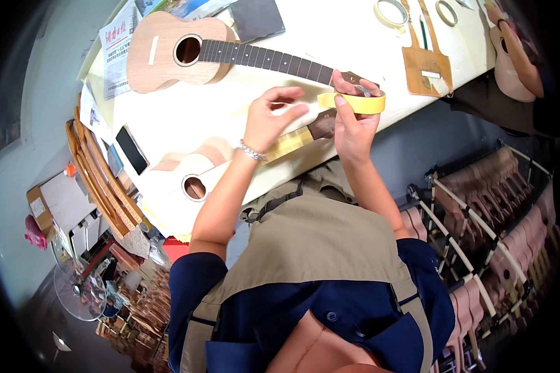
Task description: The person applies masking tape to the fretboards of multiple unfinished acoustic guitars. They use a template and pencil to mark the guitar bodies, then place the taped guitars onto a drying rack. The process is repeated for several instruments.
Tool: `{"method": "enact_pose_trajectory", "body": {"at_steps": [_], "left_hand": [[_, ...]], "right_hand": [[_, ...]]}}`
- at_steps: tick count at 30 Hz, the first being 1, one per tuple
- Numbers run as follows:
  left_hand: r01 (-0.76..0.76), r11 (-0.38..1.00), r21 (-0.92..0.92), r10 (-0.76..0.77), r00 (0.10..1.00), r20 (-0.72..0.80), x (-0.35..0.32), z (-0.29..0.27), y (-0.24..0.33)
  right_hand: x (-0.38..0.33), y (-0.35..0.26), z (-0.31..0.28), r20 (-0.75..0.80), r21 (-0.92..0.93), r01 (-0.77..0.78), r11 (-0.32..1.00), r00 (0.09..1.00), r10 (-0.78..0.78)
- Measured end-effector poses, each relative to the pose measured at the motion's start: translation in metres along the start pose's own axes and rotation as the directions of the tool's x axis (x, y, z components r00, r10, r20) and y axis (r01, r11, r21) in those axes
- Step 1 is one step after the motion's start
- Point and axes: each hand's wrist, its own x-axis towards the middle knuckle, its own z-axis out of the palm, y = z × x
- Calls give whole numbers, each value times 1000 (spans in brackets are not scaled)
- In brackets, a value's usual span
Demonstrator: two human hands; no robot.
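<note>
Two bare hands of ours are raised over the near edge of the table point(345, 40), one empty and one occupied. Our left hand point(269, 121) is half open and holds nothing, its fingers loosely bent and its thumb apart from them, with one silver bracelet point(252, 150) around the wrist. Our right hand point(354, 132) grasps one yellow tape roll point(372, 105), thumb pressed to the band and fingers showing above its edge; a short free end points toward the left hand, just apart from its fingertips. Beneath our hands lies one pale ukulele point(170, 177), its body to the left, its neck covered with yellow strips. Beyond it we see one brown ukulele point(162, 56) with a dark fretboard, its headstock end partly behind our right fingers. On our left we count one phone point(132, 149), lying near several curved wooden pieces point(99, 180). Farther back on the tabletop are one newspaper point(116, 59), one dark grey sheet point(258, 18), two more tape rings point(389, 24), and one brown strapped piece point(426, 67) with one green pencil point(424, 32) between its straps. At the far right, one co-worker's arm point(526, 71) reaches across another pale ukulele body point(509, 73).
</note>
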Motion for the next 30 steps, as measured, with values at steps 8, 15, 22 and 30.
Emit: {"method": "enact_pose_trajectory", "body": {"at_steps": [8, 15, 22, 30], "left_hand": [[82, 981, -179, -104, 988, -117, 7, -60, 3], [-161, 657, 736, 441, 875, -202, 82, -158, -10], [69, 927, 368, 48, 953, -300, 104, -169, 1], [152, 928, 340, -14, 927, -375, 112, -172, 6]], "right_hand": [[10, -52, -29, 102, 902, -226, 368, 940, 326], [29, -6, -77, -295, -552, 181, 814, 871, -394], [26, 7, -61, 43, -992, 77, 102, 953, -301], [33, 7, -54, -20, -990, 15, 138, 967, -254]]}}
